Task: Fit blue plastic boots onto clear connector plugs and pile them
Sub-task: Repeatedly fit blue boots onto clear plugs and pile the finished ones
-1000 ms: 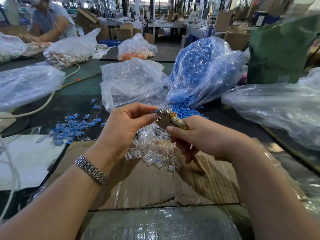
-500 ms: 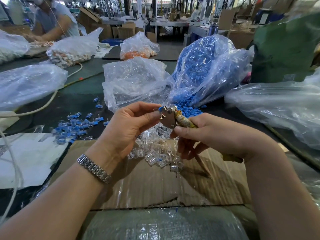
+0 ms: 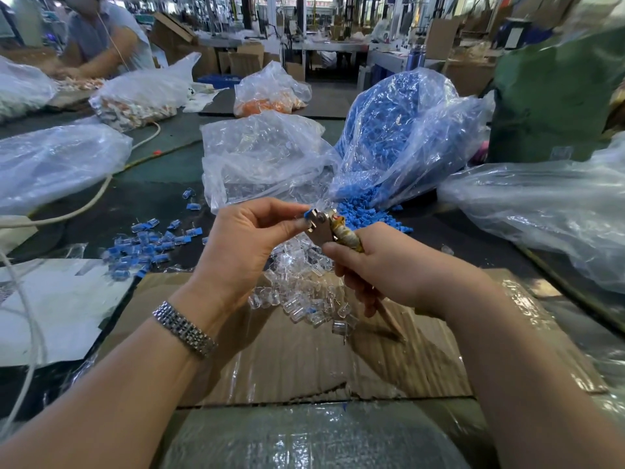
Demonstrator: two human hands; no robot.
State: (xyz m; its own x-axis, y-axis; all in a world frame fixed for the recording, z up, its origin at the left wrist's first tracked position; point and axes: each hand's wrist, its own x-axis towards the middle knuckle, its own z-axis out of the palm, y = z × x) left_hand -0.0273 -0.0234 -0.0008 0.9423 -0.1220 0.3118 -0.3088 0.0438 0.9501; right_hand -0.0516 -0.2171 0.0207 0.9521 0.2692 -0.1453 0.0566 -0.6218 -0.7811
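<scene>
Blue boot (image 3: 307, 214) pinched at left hand (image 3: 248, 247) fingertips, pressed against the metal head of the tool (image 3: 321, 226). Right hand (image 3: 389, 265) wraps the tool's handle. Clear plugs (image 3: 304, 286) heaped just below both hands on cardboard (image 3: 287, 360); finished pile (image 3: 145, 245) lies left of the left hand.

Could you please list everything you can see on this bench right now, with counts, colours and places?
Finished plugs with boots: loose pile, clear and blue, left of the hands.
Bare connector plugs: heap, clear, on the cardboard under the hands.
Blue boots: spill, blue, at the mouth of their bag.
Bag of blue boots: one, centre right.
Bag of clear plugs: one, centre.
Cardboard sheet: one, brown, near edge.
Metal tool: one, silver head.
Wrist bracelet: one, silver.
Left hand: pinches a blue boot at the tool.
Right hand: grips the tool's handle.
</scene>
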